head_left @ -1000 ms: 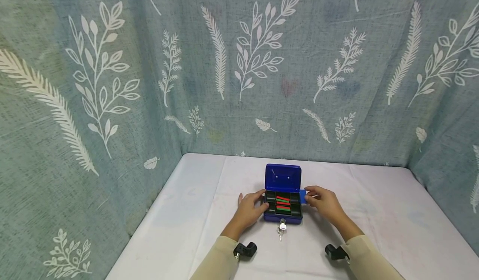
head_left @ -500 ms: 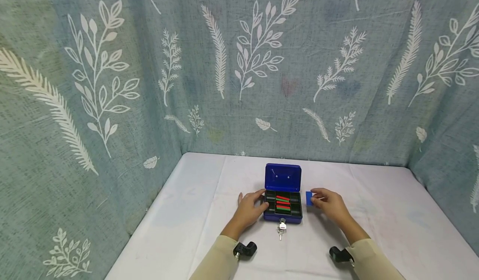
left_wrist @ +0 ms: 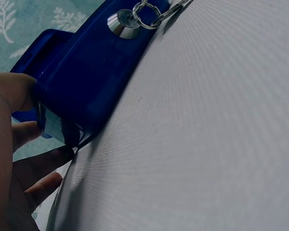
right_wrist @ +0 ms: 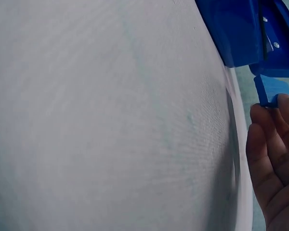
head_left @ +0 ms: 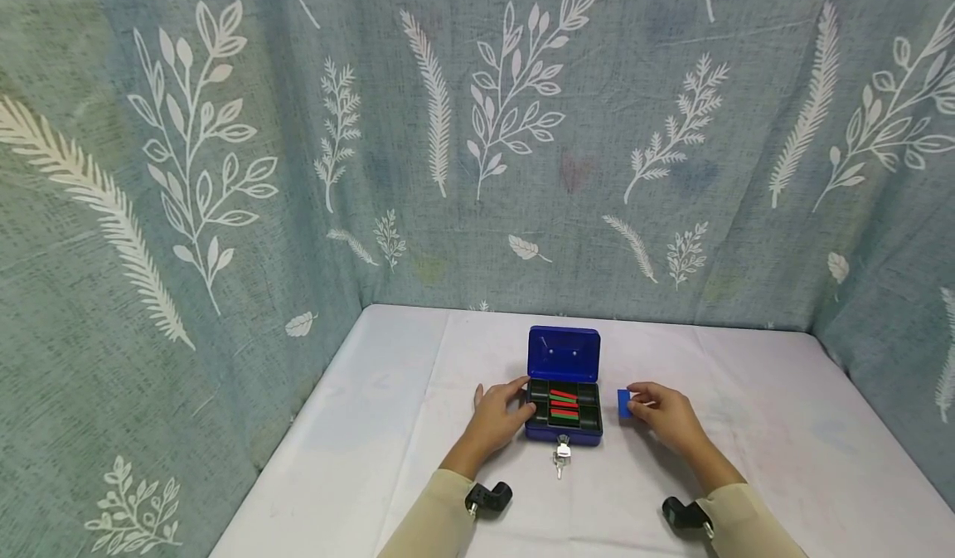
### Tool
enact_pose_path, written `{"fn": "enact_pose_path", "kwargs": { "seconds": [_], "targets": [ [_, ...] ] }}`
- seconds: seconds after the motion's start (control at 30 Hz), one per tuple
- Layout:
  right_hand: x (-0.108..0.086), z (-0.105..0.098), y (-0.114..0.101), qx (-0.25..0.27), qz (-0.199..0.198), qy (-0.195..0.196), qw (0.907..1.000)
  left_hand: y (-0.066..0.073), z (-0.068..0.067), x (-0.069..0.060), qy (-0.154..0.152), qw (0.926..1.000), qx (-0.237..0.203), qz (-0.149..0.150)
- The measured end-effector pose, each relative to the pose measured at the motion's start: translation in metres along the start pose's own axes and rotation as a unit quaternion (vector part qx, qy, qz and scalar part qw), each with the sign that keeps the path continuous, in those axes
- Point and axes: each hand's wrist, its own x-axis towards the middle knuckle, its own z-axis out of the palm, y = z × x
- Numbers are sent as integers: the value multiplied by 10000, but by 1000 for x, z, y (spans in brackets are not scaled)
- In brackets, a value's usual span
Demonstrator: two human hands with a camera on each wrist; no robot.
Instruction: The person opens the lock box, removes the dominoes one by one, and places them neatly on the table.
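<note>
A blue cash box (head_left: 582,439) stands on the table with its lid (head_left: 564,354) raised. Its black compartment tray (head_left: 589,394) holds red and green strips (head_left: 564,414) in the middle section. My left hand (head_left: 494,417) grips the box's left side, thumb at the top rim and fingers along the side wall, as the left wrist view shows. To the right of the box, my right hand (head_left: 666,419) pinches a small flat blue piece (right_wrist: 273,89) between thumb and fingers, apart from the box. What the piece is cannot be told.
Keys on a ring (head_left: 561,457) hang from the lock (left_wrist: 124,24) at the front of the box. A white cloth (head_left: 418,425) covers the table. Behind it hangs a leaf-patterned curtain (head_left: 462,276).
My right hand has drawn the blue piece away from the box's right side, to the right and slightly nearer. My left hand stays in place on the box.
</note>
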Motion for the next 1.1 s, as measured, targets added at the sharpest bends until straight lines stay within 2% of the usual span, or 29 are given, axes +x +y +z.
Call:
{"fn": "enact_pose_path", "kwargs": {
  "seconds": [0.23, 0.67, 1.1],
  "targets": [
    [-3, -2, 4, -154, 147, -45, 9998, 0, 1, -1, 28, 10000, -5, 15],
    [-5, 0, 3, -88, 445, -185, 9988, -2, 1, 0, 12, 10000, -14, -1],
    [-4, 3, 1, -310, 629, -162, 9974, -1, 1, -1, 93, 9999, -78, 78]
  ]
}}
